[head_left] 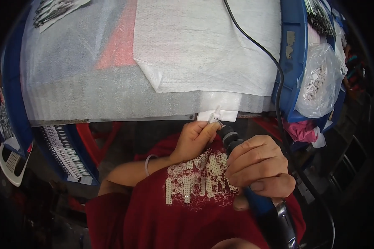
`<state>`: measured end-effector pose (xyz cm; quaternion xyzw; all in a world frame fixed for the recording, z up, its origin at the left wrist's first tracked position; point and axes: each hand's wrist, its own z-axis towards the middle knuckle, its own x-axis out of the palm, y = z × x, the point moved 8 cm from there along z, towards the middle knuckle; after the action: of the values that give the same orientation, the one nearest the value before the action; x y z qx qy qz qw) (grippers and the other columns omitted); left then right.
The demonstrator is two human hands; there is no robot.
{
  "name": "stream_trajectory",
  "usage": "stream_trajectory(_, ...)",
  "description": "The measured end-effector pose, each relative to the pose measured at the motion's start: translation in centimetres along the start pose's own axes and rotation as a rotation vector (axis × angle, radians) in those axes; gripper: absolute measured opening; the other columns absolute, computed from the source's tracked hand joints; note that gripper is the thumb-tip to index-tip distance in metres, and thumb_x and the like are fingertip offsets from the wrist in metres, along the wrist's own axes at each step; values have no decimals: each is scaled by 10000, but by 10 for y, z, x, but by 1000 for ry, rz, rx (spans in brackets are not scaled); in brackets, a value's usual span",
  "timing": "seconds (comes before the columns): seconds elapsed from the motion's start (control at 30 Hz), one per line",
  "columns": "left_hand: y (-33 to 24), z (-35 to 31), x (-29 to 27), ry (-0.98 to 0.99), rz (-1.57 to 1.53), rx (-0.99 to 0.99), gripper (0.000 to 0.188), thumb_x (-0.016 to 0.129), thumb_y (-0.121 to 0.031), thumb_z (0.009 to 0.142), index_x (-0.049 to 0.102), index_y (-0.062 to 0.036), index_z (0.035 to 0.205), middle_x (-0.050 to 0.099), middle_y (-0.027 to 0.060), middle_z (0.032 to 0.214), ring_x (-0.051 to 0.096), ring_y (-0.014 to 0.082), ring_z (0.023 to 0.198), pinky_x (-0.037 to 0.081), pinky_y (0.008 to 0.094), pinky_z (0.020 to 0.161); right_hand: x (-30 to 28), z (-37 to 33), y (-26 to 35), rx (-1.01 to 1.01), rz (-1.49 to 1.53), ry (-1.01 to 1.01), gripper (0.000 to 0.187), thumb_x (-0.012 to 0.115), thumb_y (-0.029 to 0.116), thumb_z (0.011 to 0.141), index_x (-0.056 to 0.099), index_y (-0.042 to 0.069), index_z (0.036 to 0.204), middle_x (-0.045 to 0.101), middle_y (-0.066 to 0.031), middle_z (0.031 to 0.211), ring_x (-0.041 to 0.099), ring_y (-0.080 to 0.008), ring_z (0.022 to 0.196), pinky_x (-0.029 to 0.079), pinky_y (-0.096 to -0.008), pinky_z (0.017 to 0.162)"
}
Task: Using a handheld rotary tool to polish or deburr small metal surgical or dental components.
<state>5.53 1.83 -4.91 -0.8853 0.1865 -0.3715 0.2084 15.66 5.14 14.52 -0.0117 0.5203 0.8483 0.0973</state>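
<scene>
My right hand [262, 166] is wrapped around a blue and black corded rotary tool [266, 211], which slants up and left across my front. Its narrow tip meets a small white piece [214, 116] at the table's near edge. Thumb and fingers of my left hand [195, 139] pinch that piece, which looks like a small plastic part; its exact kind is too small to make out. Beneath it, a folded white pad [228, 115] hangs at the edge. The tool's tip is partly hidden by my left thumb.
White foam sheeting [207, 50] covers the table. The tool's black cord [274, 60] runs down the right side. At right, a blue crate [292, 62] stands by a clear bag [320, 83] of small white pieces. Trays of parts [62, 151] sit lower left; dark thin parts [56, 12] lie far left.
</scene>
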Motion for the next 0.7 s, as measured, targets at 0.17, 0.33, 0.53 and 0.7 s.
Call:
stream_trajectory(0.17,-9,1,4,-7,-57,7,229,535,-174,977,660,9,919,526,-36,636,436,25,565,356,192,506,-6,-5,1,-45,-1,-7,468,756,205,802,383,63,1047,632,-91,733,645,-192,569,548,-295,525)
stream_trajectory(0.33,-5,1,1,-13,-36,-19,233,531,-171,980,651,10,896,521,-34,632,429,25,558,349,194,501,-5,-11,0,-81,23,-76,466,751,220,809,380,62,1043,636,-92,737,647,-191,571,557,-304,534)
stream_trajectory(0.53,-2,1,1,-14,-35,-49,301,525,-182,983,598,-12,744,510,-35,611,421,28,559,336,201,499,-5,-6,1,-44,19,-59,455,749,220,813,383,69,1037,642,-99,741,655,-195,583,561,-310,542)
stream_trajectory(0.7,-4,3,2,-17,-18,-41,304,520,-182,984,594,-14,742,503,-39,608,413,26,557,333,201,499,-4,-7,-2,-33,50,-40,451,752,221,811,385,74,1029,645,-103,739,660,-200,590,562,-310,544)
